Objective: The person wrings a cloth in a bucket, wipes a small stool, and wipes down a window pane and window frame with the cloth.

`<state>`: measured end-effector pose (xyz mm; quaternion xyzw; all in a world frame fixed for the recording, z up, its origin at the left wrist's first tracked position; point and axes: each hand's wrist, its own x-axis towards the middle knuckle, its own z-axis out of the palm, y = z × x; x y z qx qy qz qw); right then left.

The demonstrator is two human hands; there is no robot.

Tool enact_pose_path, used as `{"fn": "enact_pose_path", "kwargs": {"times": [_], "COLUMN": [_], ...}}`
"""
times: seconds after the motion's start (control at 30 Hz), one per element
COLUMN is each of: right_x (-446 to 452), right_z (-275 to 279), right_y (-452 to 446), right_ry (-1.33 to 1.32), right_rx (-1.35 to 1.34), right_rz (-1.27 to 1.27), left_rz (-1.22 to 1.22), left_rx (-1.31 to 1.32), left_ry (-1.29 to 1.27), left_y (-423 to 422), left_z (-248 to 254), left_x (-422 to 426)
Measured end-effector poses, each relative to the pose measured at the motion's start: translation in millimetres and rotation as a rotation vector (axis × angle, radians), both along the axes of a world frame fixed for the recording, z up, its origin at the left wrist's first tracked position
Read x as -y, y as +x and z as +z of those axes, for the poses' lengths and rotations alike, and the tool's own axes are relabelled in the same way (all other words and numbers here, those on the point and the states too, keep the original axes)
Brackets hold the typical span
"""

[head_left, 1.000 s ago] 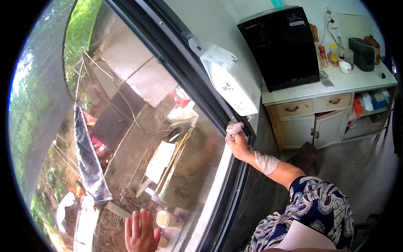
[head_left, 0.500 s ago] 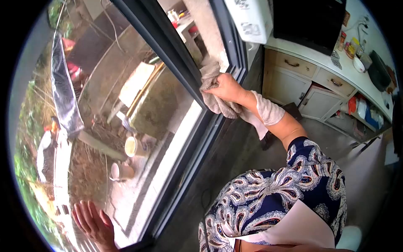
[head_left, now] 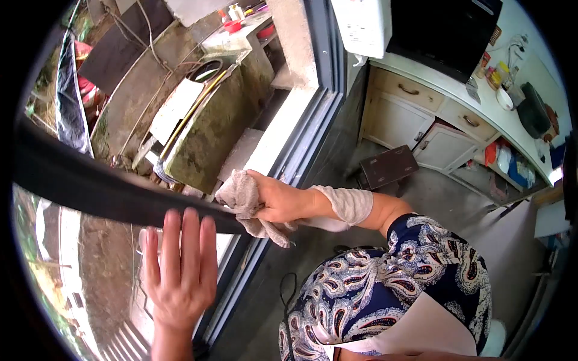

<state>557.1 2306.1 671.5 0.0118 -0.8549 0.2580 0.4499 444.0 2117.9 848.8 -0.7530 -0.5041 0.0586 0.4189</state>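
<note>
My right hand is closed around a bunched greyish-beige cloth, which lies against the end of the dark sliding window sash. Part of the cloth hangs down below my fingers, beside the window track. My left hand is open, fingers stretched upward and lightly spread, with its fingertips at the lower edge of the sash bar. Whether it presses on the glass I cannot tell. A beige band of fabric wraps my right forearm.
Beyond the opening stand a mossy concrete block and a ledge with red bowls. Indoors, a brown stool stands before a white cabinet. A white wall-mounted appliance hangs beside the window frame.
The sash has slid down and left, uncovering the opening and track. My right hand moved down-left with the cloth. My left hand rose and moved right, towards the sash.
</note>
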Motion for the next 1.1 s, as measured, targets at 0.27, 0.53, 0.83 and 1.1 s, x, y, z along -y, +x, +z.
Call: {"fn": "enact_pose_path", "kwargs": {"times": [0.27, 0.53, 0.83, 1.1], "right_x": [-11.1, -4.6, 28.6, 74.0], "right_z": [-27.6, -55.3, -54.3, 9.8], "right_y": [71.7, 73.2, 42.7, 6.8], "right_ry": [-1.057, -1.149, -1.14, -0.86], "right_rx": [0.162, 0.356, 0.558, 0.366], "right_rz": [0.345, 0.489, 0.767, 0.971], "left_rz": [0.502, 0.868, 1.02, 1.076], "left_rx": [-0.179, 0.009, 0.016, 0.062], "left_ry": [-0.217, -0.392, -0.415, -0.464], "left_y": [-50.7, -52.3, -81.9, -80.4], "left_z": [-0.2, 22.3, 20.7, 30.4], "left_x": [23.7, 108.2, 172.8, 200.1]}}
